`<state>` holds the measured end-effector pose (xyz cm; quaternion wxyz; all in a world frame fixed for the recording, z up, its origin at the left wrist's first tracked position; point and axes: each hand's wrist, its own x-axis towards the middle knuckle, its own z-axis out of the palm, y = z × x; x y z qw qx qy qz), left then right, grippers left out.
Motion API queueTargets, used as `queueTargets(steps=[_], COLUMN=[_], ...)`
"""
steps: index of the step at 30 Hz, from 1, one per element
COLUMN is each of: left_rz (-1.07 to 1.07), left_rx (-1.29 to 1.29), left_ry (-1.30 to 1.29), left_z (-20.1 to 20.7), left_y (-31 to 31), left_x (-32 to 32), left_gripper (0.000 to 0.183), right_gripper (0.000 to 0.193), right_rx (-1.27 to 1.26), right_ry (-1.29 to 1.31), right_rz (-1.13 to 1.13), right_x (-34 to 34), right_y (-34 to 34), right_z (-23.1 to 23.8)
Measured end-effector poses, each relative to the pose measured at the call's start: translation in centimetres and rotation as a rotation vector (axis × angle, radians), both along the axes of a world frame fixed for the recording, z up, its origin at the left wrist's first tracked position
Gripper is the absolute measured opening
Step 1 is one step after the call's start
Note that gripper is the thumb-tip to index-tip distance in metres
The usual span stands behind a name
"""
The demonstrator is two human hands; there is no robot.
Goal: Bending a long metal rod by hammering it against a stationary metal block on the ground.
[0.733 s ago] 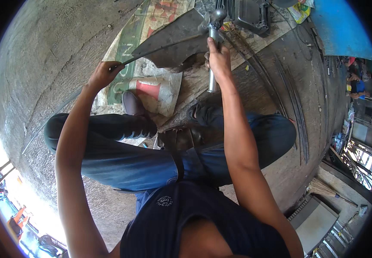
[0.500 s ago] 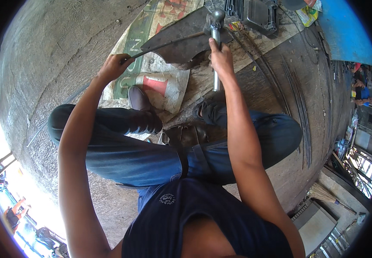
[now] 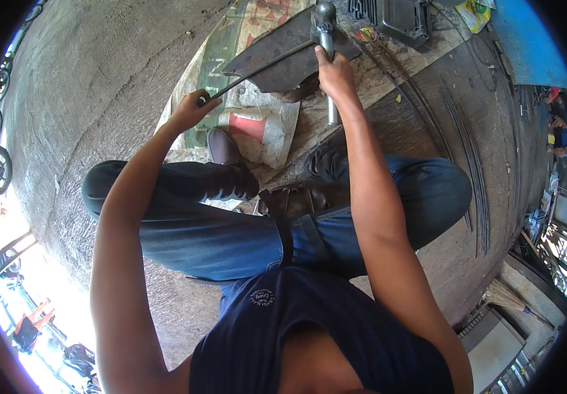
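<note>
My left hand [image 3: 195,110] is closed around the near end of a thin dark metal rod [image 3: 251,73]. The rod slants away to the right over a dark, flat metal plate [image 3: 290,70], and its far end lies by the hammer head. In my right hand [image 3: 337,75] is a ball-peen hammer [image 3: 325,41] with a shiny metal handle, gripped partway along. The hammer's head is over the far part of the plate; whether it touches the rod cannot be told. Beneath the plate is a dark lump, mostly hidden, on a printed sack [image 3: 277,131].
Long thin rods [image 3: 468,164] lie on the floor to the right, beside longer curved ones [image 3: 415,98]. A dark metal case [image 3: 401,23] and several short rods [image 3: 362,8] sit at the far side. A blue sheet [image 3: 533,49] is far right; a broom [image 3: 503,295] lies lower right.
The view has shifted slightly. The hammer has moved a little away and left against the plate. My left hand has come slightly nearer, so the rod slants more steeply.
</note>
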<state>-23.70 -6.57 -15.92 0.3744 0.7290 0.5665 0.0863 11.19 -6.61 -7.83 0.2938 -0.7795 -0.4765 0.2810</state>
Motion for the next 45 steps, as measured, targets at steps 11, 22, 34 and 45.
queueTargets(steps=[11, 22, 34, 45], left_rz=[0.163, 0.118, 0.096, 0.133], left_rx=[-0.247, 0.155, 0.104, 0.061], left_ry=[0.253, 0.197, 0.151, 0.055], left_z=[1.6, 5.3, 5.4, 2.8], left_y=[-1.5, -0.4, 0.4, 0.5], left_x=[-5.6, -6.5, -6.0, -5.3], left_gripper=[0.062, 0.058, 0.054, 0.056], right_gripper=[0.05, 0.04, 0.04, 0.046], right_rx=[-0.008, 0.052, 0.125, 0.139], right_ry=[0.005, 0.281, 0.375, 0.16], right_rz=[-0.046, -0.076, -0.181, -0.125], right_x=[-0.4, 0.4, 2.3, -0.1], right_y=[0.3, 0.0, -1.7, -0.9], right_z=[-0.1, 0.6, 1.7, 2.3])
